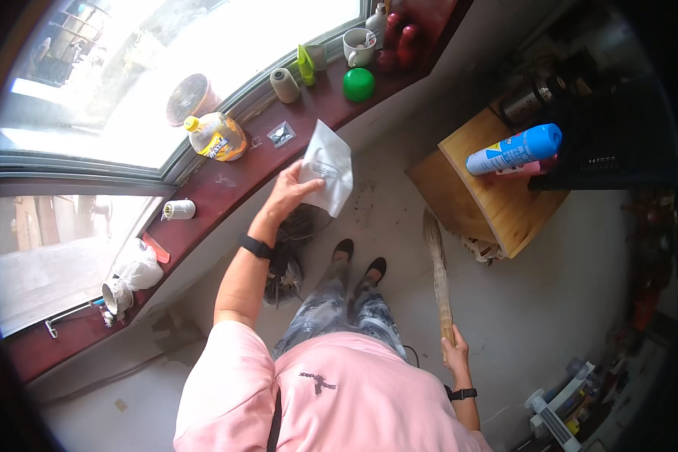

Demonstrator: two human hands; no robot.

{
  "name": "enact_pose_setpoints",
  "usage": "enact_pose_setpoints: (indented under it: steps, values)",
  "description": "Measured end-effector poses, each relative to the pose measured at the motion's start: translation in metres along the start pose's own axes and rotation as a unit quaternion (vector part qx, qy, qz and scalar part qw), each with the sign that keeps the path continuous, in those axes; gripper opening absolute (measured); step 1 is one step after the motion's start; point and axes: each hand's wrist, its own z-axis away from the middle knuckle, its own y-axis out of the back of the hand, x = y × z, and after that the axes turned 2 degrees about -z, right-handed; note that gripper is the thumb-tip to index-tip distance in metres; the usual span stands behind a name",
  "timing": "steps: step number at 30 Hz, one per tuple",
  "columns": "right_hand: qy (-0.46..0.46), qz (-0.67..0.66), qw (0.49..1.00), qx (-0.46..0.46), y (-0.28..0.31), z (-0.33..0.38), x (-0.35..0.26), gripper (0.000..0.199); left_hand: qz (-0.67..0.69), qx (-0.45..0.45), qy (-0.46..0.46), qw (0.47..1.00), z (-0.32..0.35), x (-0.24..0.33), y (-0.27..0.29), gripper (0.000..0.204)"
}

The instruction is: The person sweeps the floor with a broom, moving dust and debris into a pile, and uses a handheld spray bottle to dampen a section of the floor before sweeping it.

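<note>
My left hand (290,190) is closed on a white packet (329,167) with faint print, held up beside the dark red window sill (267,154). Thumb and fingers pinch its lower left side. Down at the right, my right hand (455,349) wraps round the handle of a long straw broom (438,264). The broom's bristle end points away from me, close to a wooden cabinet. Near the packet on the sill lies a small clear sachet (281,134).
The sill also bears a yellow-capped bottle (217,137), a thread cone (285,86), a green ball-like thing (358,84), a white mug (359,47) and a plastic bag (137,267). A blue spray can (514,149) lies over the wooden cabinet (497,200). Dark bundled stuff (285,271) sits under the sill.
</note>
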Motion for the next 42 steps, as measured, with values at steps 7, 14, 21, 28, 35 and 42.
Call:
enact_pose_setpoints:
  steps: [7,14,21,28,35,42]
  values:
    - [0.005,0.074,0.997,0.0,-0.007,0.004,-0.014,0.061,-0.457,0.094,-0.008,0.885,-0.051,0.033,0.104,0.049]
    - [-0.105,-0.202,0.958,-0.177,-0.025,-0.01,-0.014,0.062,-0.775,0.256,-0.016,0.578,-0.069,0.01,0.093,0.049]
    - [-0.019,0.072,0.986,-0.151,-0.083,-0.063,-0.052,0.058,-0.687,0.196,-0.282,0.641,-0.021,-0.006,0.057,0.033]
    - [0.07,0.079,0.983,-0.148,-0.178,-0.149,-0.13,0.064,-0.595,0.05,-0.17,0.784,0.069,-0.072,0.022,0.034]
    - [0.138,0.193,0.959,-0.158,-0.281,-0.255,-0.208,0.057,-0.568,0.015,-0.026,0.823,0.137,-0.119,0.021,0.031]
    - [0.081,0.237,0.962,-0.106,-0.261,-0.262,-0.09,0.054,-0.556,0.001,0.044,0.83,0.154,-0.127,0.038,0.027]
